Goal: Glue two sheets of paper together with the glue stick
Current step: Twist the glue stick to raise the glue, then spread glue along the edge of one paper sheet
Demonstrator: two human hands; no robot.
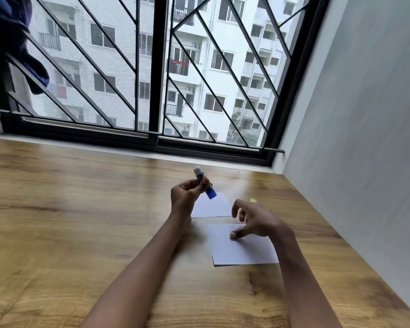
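My left hand grips a blue glue stick, tilted with its white glue end pointing up and away, above the table. Two white sheets lie on the wooden table: the far sheet just right of my left hand, and the near sheet closer to me. My right hand hovers over the near sheet's far edge with fingers spread, its thumb tip touching the paper. A small yellow thing, perhaps the cap, peeks out behind my right hand.
The wooden table runs to a window with a black metal grille at the back. A grey wall bounds the table on the right. Dark blue cloth hangs on the grille at the upper left.
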